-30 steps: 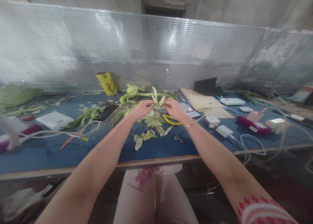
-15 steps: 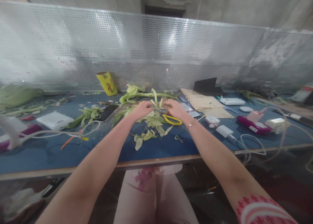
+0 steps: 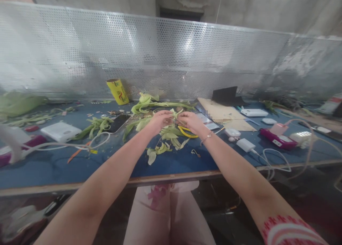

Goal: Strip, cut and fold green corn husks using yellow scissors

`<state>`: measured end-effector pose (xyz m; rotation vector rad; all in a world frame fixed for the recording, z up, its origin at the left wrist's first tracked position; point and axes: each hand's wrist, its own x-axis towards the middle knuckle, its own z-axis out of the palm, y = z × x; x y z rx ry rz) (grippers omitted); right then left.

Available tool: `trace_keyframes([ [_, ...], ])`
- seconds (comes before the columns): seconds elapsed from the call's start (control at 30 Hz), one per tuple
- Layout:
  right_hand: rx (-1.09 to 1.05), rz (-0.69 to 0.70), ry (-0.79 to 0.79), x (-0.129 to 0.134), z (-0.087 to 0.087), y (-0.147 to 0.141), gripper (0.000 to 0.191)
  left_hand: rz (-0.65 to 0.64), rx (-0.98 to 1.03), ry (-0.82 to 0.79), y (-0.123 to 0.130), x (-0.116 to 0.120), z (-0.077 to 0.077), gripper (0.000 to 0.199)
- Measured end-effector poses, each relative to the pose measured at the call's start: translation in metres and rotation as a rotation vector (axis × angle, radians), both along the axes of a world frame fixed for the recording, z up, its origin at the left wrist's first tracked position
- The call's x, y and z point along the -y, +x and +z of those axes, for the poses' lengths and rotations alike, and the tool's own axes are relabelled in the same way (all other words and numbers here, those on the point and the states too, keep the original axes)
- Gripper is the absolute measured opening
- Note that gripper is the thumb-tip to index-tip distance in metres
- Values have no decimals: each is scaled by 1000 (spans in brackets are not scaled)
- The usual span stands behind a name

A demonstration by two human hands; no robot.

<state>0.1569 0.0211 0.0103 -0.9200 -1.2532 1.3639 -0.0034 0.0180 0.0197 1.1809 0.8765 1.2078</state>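
Close together over the middle of the blue table, my left hand [image 3: 161,121] and my right hand [image 3: 191,121] both pinch a small pale green leaf piece [image 3: 175,114] between their fingertips. Loose green leaves [image 3: 171,134] lie beneath and in front of the hands. Long leaf strips [image 3: 160,104] stretch out behind them. A yellow loop handle [image 3: 188,132] shows just below my right hand; what it belongs to is hidden.
A yellow can [image 3: 118,92] leans near the perforated metal panel [image 3: 133,56]. On the left lie a phone [image 3: 120,123] and a white box [image 3: 61,131]. Cardboard [image 3: 224,111], a white charger [image 3: 245,145], cables and a purple power strip [image 3: 278,140] are on the right.
The leaf piece between my hands has changed shape, its upright strips now folded down. My left hand has shifted slightly right, and my fingers are closer together.
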Motion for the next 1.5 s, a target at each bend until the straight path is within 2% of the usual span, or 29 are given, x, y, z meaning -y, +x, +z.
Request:
trace_keyframes([
  [0.1, -29, 16, 16, 1, 1, -2, 11, 14, 56, -27, -1, 1, 1, 27],
  [0.23, -74, 26, -27, 4, 3, -6, 8, -4, 36, -8, 2, 3, -1, 33],
  [0.37, -23, -21, -28, 2, 1, -8, 21, 7, -3, -32, 7, 9, 0, 32],
  [0.47, 0, -27, 43, 0, -2, -8, 24, -19, 15, -143, 9, 12, 3, 26],
  [0.57, 33, 6, 148, 3, -3, -11, 23, -67, 105, -311, 9, 11, 5, 7],
  [0.67, 75, 33, 220, 6, -4, -14, 20, -53, 161, -367, 10, 9, 4, 24],
  [0.77, 149, 76, 282, 6, -6, -16, 19, -30, 180, -328, 13, 8, -1, 27],
  [0.93, 249, 121, 402, 6, -8, -16, 21, -84, 192, -275, 15, 7, -6, 21],
  [1.07, 213, 206, 486, 9, -7, -13, 27, -93, 143, -274, 11, 7, -2, 22],
  [1.23, -15, 283, 373, 13, -4, -10, 30, -91, 101, -207, 14, 12, 2, 29],
  [1.33, -48, 292, 291, 13, -3, -9, 28, -69, 72, -127, 17, 12, -2, 25],
  [1.4, -44, 267, 268, 10, -4, -9, 27, 8, 44, -59, 17, 9, -5, 26],
  [1.5, 0, 189, 243, 6, -6, -10, 24, 170, -38, 136, 14, 3, -9, 32],
])
